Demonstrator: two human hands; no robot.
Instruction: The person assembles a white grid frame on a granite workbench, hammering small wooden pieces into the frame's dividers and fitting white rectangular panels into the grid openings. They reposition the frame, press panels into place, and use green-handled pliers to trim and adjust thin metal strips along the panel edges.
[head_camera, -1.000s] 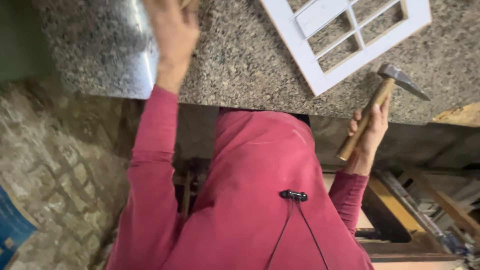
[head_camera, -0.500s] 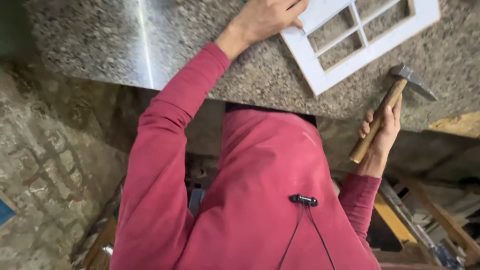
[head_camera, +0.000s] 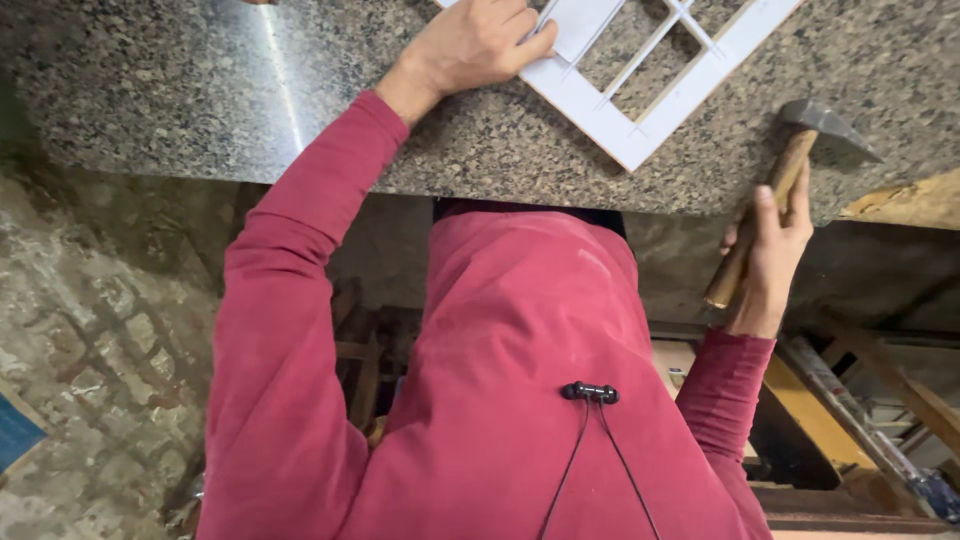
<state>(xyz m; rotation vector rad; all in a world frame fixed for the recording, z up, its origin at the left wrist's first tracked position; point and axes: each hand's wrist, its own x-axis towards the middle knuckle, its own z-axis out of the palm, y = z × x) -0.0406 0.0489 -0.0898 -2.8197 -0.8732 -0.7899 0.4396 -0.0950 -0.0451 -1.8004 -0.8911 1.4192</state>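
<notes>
Head view: left hand (head_camera: 478, 42) presses white frame (head_camera: 640, 120); right hand (head_camera: 772, 250) grips hammer (head_camera: 790, 165).

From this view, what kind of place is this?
Probably a small carpentry workshop: a white frame lies on a granite slab, the right hand holds a hammer, and wooden pieces lie below.

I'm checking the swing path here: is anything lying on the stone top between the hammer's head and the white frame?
Nothing visible. The right hand holds the hammer with its head over the granite top; only bare stone lies between it and the white frame, which the left hand presses down on.
</notes>
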